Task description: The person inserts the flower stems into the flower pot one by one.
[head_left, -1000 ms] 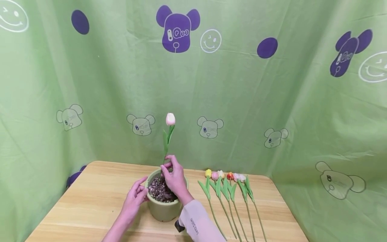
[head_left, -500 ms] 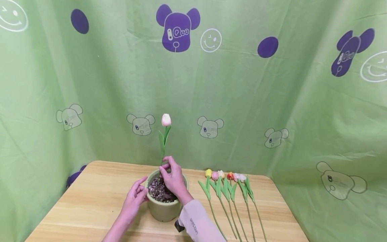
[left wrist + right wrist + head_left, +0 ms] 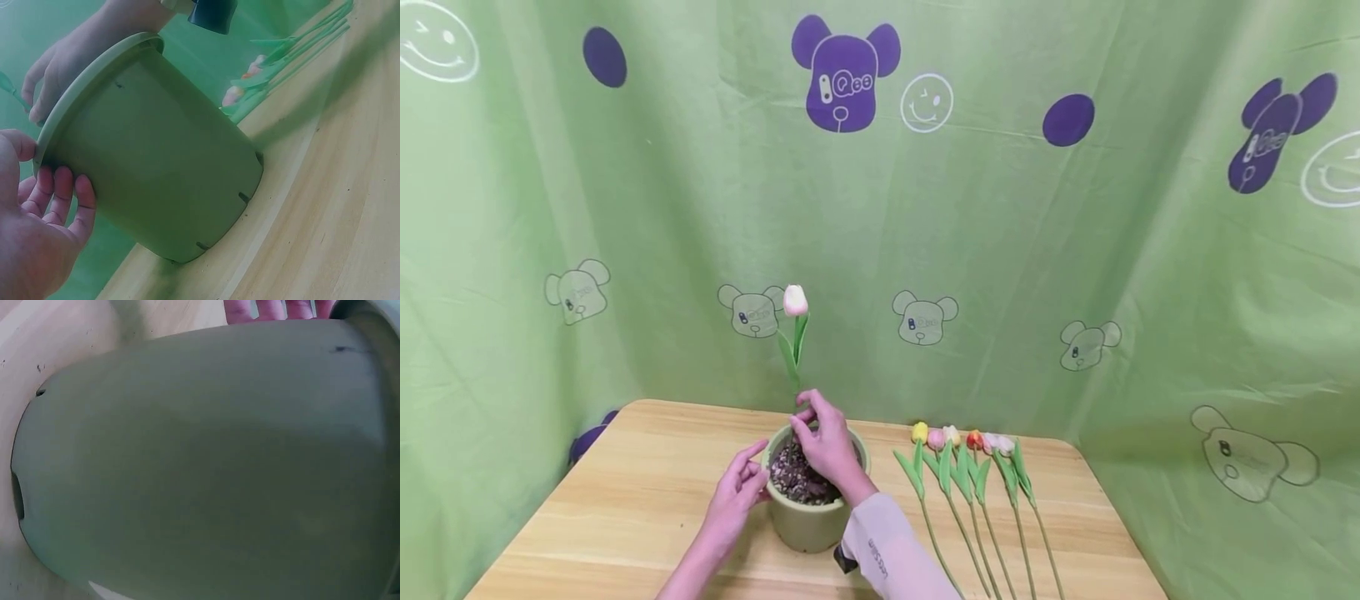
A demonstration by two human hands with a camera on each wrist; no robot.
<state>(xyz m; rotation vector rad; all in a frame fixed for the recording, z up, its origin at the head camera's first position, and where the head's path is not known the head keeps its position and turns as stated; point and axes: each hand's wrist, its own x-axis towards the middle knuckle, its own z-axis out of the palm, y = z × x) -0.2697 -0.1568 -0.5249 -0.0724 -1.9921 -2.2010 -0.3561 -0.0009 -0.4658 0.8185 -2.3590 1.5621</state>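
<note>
Two hands (image 3: pixel 822 440) flank pot (image 3: pixel 808 521), tulip (image 3: pixel 795 301) above.

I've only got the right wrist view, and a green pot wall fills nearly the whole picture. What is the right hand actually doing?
Observer: In the head view the right hand pinches the stem of a pink tulip that stands upright over the pot.
Operator: What's in the pot?
Observer: Dark pebbles fill it up to the rim.
Operator: And those fingertips at the top of my view?
Observer: They belong to the left hand, which touches the pot's side just under the rim.
Operator: Any more flowers?
Observer: Six tulips lie in a row on the table, to the right of the pot.
</note>
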